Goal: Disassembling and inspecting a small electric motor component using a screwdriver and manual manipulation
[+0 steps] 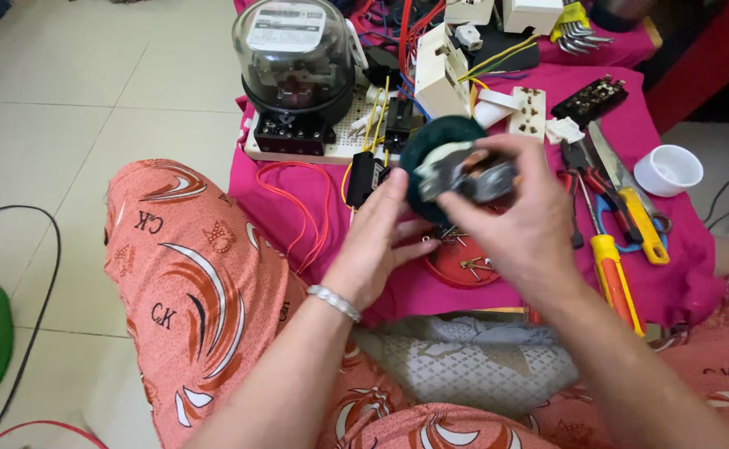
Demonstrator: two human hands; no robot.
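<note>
My right hand grips a small grey and cream electrical part held above a pink cloth. Behind the part sits a dark green round piece, also held up between my hands. My left hand, with a silver bracelet on its wrist, touches the left edge of the green piece with its fingertips. Below my hands lies a red round lid with small screws in it.
A glass-domed electric meter stands on a white perforated board at the back. Red wire loops lie on the cloth. Yellow-handled screwdrivers and pliers lie right, beside a white cup. White sockets sit behind.
</note>
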